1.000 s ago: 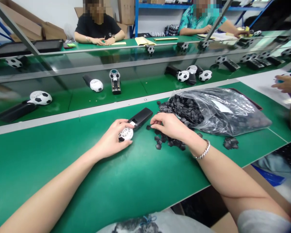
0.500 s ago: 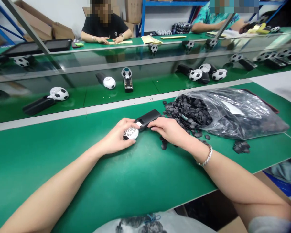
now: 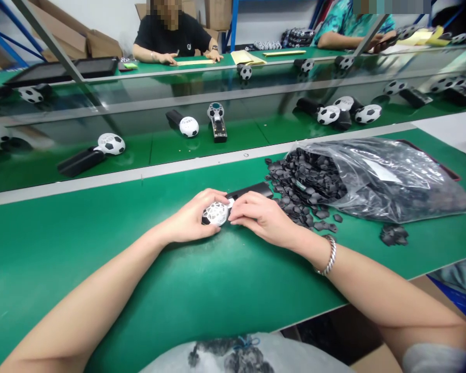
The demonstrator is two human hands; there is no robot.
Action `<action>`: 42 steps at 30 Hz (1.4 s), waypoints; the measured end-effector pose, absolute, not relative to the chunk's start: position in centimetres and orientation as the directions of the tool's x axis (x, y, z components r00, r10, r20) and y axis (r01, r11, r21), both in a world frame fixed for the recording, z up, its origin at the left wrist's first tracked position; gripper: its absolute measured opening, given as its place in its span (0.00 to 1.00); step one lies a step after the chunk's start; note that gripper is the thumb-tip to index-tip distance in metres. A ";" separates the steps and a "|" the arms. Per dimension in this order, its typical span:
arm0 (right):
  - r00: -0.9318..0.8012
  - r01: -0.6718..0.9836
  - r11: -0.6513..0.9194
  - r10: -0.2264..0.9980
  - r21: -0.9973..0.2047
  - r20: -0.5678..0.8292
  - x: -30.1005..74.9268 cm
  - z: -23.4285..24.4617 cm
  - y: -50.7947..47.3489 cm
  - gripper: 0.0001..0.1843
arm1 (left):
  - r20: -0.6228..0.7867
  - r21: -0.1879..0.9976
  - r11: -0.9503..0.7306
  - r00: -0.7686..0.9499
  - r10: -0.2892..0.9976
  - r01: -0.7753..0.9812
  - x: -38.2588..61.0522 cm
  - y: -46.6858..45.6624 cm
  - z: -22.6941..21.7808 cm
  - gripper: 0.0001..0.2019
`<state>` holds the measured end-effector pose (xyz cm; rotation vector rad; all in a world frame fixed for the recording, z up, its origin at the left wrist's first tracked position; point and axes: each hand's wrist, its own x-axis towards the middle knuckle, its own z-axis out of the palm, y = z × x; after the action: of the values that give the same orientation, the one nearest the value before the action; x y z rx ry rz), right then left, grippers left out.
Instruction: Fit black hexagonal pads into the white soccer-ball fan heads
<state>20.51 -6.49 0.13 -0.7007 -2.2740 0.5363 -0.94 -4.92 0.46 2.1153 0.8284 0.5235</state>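
Note:
A handheld device with a white football-shaped head [image 3: 216,213] and a black handle [image 3: 252,190] lies low over the green table. My left hand [image 3: 192,215] is curled around the left side of the head, thumb below and fingers above. White openwork shows on the head, with a black patch at its left edge. At the head's right edge, my right hand [image 3: 258,215] is pinched, its fingertips close to the white surface. Whatever is between those fingertips is too small or hidden to make out. My right hand covers part of the handle.
Loose black pieces [image 3: 295,191] spill from a clear plastic bag [image 3: 407,181] at the right, with a small clump [image 3: 394,234] nearer me. Beyond the table's pale edge, several football-headed devices [image 3: 112,144] lie on a green belt [image 3: 147,150]. Two people sit across it.
My right hand has moved left from the black handle to the football head's edge. My left hand keeps its hold. The view has shifted slightly. The opposite person's hands have moved apart.

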 end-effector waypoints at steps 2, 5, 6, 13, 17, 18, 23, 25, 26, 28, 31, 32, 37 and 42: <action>-0.628 0.299 0.793 0.583 -0.532 0.516 20.3 0.2 -6.5 0.03 | 0.091 0.790 -0.478 0.699 0.709 0.382 -0.8 -5.1 0.5 0.21; -0.628 0.309 0.786 0.591 -0.535 0.506 20.2 0.1 -6.5 0.02 | 0.096 0.793 -0.478 0.697 0.711 0.378 -0.8 -5.2 0.5 0.21; -0.627 0.314 0.789 0.590 -0.529 0.508 20.1 0.0 -6.4 0.03 | 0.097 0.793 -0.477 0.695 0.712 0.378 -0.8 -5.2 0.5 0.21; -0.676 0.395 0.902 0.415 -0.176 0.610 19.5 -0.9 -6.4 0.11 | 0.123 0.790 -0.485 0.678 0.725 0.375 -0.6 -5.3 0.2 0.21; -0.686 0.451 0.860 0.506 -0.241 0.523 20.5 -0.1 -6.0 0.11 | 0.148 0.776 -0.499 0.658 0.738 0.385 -0.6 -5.2 0.2 0.22; -0.666 0.489 0.818 0.574 -0.303 0.476 21.2 0.4 -5.8 0.09 | 0.151 0.771 -0.500 0.649 0.746 0.395 -0.7 -5.1 0.3 0.22; -0.537 0.689 0.562 0.820 -0.458 0.198 23.7 2.5 -5.0 0.04 | 0.133 0.754 -0.459 0.575 0.808 0.471 -1.1 -4.4 0.2 0.22; -0.564 0.674 0.534 0.818 -0.510 0.112 23.4 2.4 -5.3 0.03 | 0.137 0.756 -0.444 0.548 0.825 0.481 -1.2 -4.2 0.1 0.22; -0.577 0.671 0.520 0.814 -0.529 0.067 22.9 2.2 -5.5 0.02 | 0.141 0.757 -0.442 0.540 0.830 0.481 -1.2 -4.2 0.1 0.22; -0.560 0.713 0.473 0.828 -0.518 -0.015 21.9 1.4 -6.1 0.05 | 0.150 0.755 -0.447 0.538 0.830 0.479 -1.2 -4.2 0.0 0.22; -0.494 0.789 0.416 0.867 -0.453 -0.064 20.8 0.5 -6.6 0.06 | 0.167 0.747 -0.468 0.548 0.820 0.472 -1.1 -4.2 -0.2 0.21; -0.494 0.787 0.415 0.867 -0.455 -0.062 20.7 0.4 -6.6 0.05 | 0.170 0.745 -0.473 0.551 0.817 0.470 -1.1 -4.2 -0.2 0.21; -0.651 0.588 0.504 0.759 -0.633 0.000 21.1 0.8 -6.6 0.05 | 0.167 0.747 -0.494 0.595 0.787 0.444 -1.3 -4.3 -0.1 0.21; -0.699 0.403 0.706 0.648 -0.583 0.301 21.3 1.0 -6.9 0.08 | 0.152 0.782 -0.510 0.683 0.715 0.359 -1.1 -4.8 0.1 0.22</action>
<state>21.26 -6.87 1.03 -0.8048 -2.4190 0.6648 -1.06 -4.85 0.12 2.1386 0.8211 0.6032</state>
